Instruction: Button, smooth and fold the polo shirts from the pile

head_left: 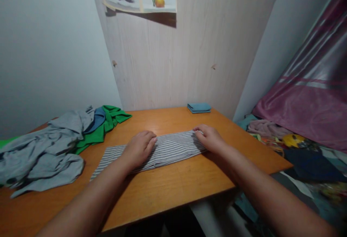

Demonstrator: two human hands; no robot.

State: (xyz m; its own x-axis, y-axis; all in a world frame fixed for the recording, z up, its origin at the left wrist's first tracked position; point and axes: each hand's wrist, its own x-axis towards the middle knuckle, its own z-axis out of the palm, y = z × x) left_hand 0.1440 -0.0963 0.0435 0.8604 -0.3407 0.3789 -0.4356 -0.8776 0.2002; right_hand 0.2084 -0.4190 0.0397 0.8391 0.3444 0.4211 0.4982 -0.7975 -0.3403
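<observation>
A grey-and-white striped cloth (173, 145), folded into a long strip, lies across the table. My left hand (139, 149) rests on it left of the middle, palm down with its fingers flat on the fabric. At the strip's right end, my right hand (210, 138) has its thumb and fingers closed around the edge. Part of the cloth is hidden beneath both hands.
Crumpled grey clothing (51, 143) and a green garment (108, 121) are heaped at the left of the wooden table (168, 190). A folded blue cloth (199, 108) sits near the back edge. Beyond the right edge lies a pile with dark blue fabric (311, 164).
</observation>
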